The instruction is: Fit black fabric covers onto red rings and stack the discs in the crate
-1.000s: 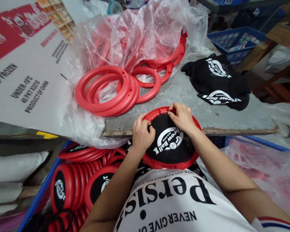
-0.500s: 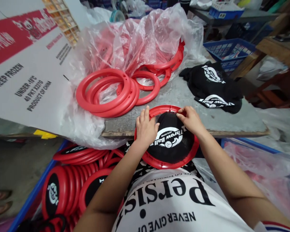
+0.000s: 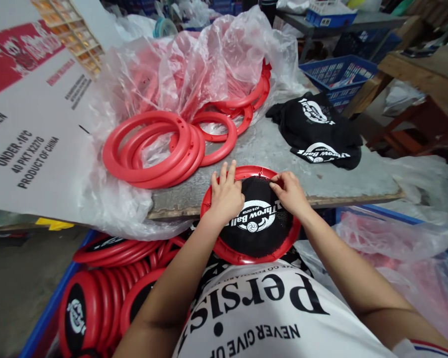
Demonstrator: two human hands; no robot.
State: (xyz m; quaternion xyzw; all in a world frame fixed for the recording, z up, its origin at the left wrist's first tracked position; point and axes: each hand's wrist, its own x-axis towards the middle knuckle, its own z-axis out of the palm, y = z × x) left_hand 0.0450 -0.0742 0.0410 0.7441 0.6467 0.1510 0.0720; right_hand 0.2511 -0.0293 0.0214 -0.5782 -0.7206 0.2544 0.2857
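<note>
A red plastic ring (image 3: 251, 258) rests between my body and the table's front edge. Across its opening lies black mesh fabric (image 3: 259, 243), printed with a white "Throw Ball" logo. My left hand (image 3: 227, 196) lies on the ring's upper left rim and the fabric's edge, its fingers stretched out and apart. At the upper right, my right hand (image 3: 290, 193) pinches the fabric's edge close to the rim, thumb against fingers. Small studs show along the rim. What lies beneath my left palm is hidden.
Loose red rings (image 3: 145, 174) lie on the grey table (image 3: 257, 144), before a clear plastic bag (image 3: 224, 54) of more rings. Black printed fabrics (image 3: 317, 132) are piled right. Below left, a blue crate (image 3: 48, 308) holds finished discs (image 3: 76, 318). A white carton (image 3: 33, 149) stands left.
The view has shifted slightly, so the table things appear further left. My left fingers are more spread on the rim. My right hand still pinches the fabric's edge, near the same spot.
</note>
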